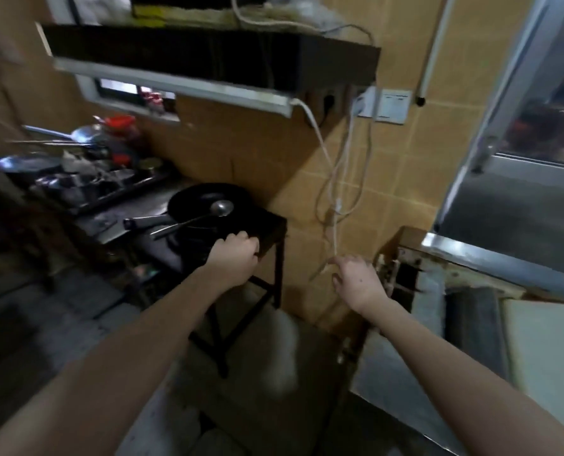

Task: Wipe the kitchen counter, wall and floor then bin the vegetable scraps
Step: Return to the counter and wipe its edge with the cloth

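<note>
My left hand is closed over the front right corner of the black stove stand. On the stand sits a black wok with a metal ladle lying in it. My right hand is held out at the tiled wall, its fingertips at the lower end of a hanging white cable. Motion blur hides whether the fingers pinch the cable. A blurred white shape lies low by the stand's legs. No vegetable scraps or bin can be made out.
A black range hood juts out overhead. Pots, bowls and jars crowd the counter at left. A steel counter and its open cabinet stand at right, below a window. The dark floor spreads at lower left.
</note>
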Demonstrator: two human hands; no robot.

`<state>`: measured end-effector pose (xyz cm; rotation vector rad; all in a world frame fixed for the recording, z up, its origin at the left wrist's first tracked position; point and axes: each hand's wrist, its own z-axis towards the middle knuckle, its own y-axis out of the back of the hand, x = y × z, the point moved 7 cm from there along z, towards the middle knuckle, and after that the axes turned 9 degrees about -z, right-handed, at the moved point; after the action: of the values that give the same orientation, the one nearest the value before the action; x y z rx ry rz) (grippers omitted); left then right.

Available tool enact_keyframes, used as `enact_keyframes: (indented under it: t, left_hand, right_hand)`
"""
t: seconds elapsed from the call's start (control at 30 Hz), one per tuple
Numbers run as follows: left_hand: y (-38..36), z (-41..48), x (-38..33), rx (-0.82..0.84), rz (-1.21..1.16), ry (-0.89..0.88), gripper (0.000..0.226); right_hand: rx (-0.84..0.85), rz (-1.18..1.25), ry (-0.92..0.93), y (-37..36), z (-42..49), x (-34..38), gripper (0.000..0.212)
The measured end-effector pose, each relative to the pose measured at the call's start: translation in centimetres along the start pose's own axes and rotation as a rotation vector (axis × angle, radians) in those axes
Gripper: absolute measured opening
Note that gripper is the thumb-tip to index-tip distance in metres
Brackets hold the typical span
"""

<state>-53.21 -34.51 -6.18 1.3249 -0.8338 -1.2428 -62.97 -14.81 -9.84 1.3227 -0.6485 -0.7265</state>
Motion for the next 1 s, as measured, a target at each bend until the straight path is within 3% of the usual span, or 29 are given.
enact_keyframes:
  t: [0.33,0.77,1.0]
  left_hand:
    - [3.0,-7.0,18.5,-0.009,0.1,0.367,0.027]
    - [6.4,-11.8,35.6,-0.021,0.118,0.79,0.029]
    - [8.4,-11.5,43.0,-0.069,0.09,0.903,0.029]
  right_hand:
    - [-0.039,0.124,0.292,-2.1,7.8,17.9,0.036]
    - [-0.094,0.119,0.751,-5.8,20.2,38.7,0.024]
    - [-0.033,0.241,0.884,-6.5,27.6,48.3,0.022]
